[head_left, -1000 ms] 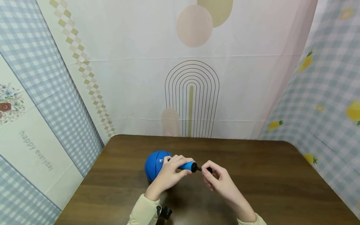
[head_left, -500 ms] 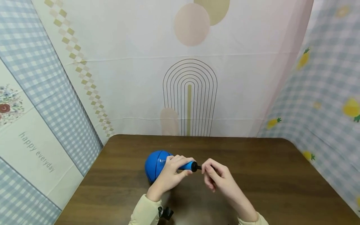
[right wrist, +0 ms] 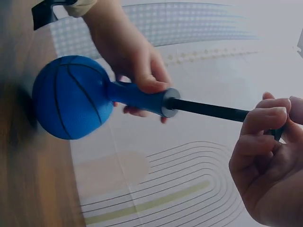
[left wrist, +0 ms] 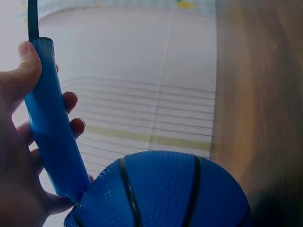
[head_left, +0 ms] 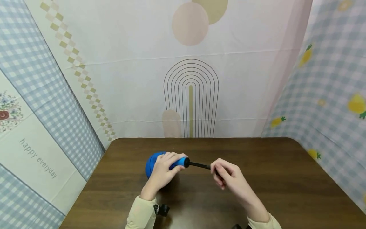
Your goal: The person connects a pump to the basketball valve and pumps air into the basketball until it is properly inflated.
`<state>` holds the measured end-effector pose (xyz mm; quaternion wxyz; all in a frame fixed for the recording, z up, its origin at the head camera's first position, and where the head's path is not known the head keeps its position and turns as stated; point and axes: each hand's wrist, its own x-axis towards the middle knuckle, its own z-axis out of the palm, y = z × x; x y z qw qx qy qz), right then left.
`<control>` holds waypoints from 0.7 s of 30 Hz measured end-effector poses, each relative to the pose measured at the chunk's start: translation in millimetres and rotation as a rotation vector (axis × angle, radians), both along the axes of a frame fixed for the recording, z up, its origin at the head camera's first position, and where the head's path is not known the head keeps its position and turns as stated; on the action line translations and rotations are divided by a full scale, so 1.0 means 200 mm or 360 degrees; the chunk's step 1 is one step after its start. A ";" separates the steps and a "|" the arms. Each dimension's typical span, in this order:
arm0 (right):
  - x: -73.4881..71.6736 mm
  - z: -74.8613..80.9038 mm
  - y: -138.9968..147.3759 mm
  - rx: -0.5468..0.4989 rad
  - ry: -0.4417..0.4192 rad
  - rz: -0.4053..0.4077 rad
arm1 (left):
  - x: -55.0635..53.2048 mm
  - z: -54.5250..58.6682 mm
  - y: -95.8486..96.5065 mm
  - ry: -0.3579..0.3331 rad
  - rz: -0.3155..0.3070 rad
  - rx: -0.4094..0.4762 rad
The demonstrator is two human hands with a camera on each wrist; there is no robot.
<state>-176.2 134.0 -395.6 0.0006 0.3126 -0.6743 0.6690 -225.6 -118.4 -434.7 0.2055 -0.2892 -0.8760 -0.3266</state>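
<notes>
A blue ball (right wrist: 71, 101) with black seam lines sits on the table, partly hidden by the left hand in the head view. My left hand (head_left: 162, 170) grips the blue barrel of a hand pump (left wrist: 53, 118), whose lower end meets the ball. Out of the barrel's black cap extends a long black rod (head_left: 200, 165). At the rod's far end my right hand (head_left: 227, 175) holds the black handle with curled fingers; most of that handle is hidden in the hand.
The dark wooden table (head_left: 286, 184) lies under both arms. Behind it hangs a pale printed cloth (head_left: 137, 89), with blue checked cloths on the left and right. A black wrist camera (head_left: 162, 210) is strapped by the left sleeve.
The black rod shows much longer now, pulled out of the barrel. My right hand has moved right with the handle, while the left hand and barrel have shifted slightly left and up.
</notes>
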 end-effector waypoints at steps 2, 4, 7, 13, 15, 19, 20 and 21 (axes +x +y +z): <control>0.00 0.00 0.01 -0.0025 0.0053 0.0023 | 0.00 0.00 -0.01 -0.0021 0.0017 0.0019; -0.01 -0.02 0.00 -0.0059 0.0082 0.0041 | 0.01 0.00 -0.01 -0.0012 0.0053 0.0013; -0.03 -0.06 -0.03 -0.0105 0.0054 0.0019 | 0.03 0.00 0.03 0.0064 0.0106 -0.0031; -0.05 -0.13 -0.11 -0.0092 -0.0014 -0.0020 | 0.09 0.01 0.16 0.0044 -0.0043 -0.0038; -0.06 -0.14 -0.12 -0.0054 -0.0031 -0.0029 | 0.09 0.01 0.18 -0.0004 -0.0069 -0.0047; -0.08 -0.15 -0.10 0.0079 -0.0131 -0.0053 | 0.07 0.02 0.13 -0.0031 -0.0050 -0.0150; -0.08 -0.14 -0.09 0.0101 -0.0149 -0.0044 | 0.06 0.02 0.12 -0.0035 -0.0045 -0.0173; -0.08 -0.13 -0.08 0.0113 -0.0165 -0.0038 | 0.06 0.02 0.10 -0.0048 -0.0035 -0.0183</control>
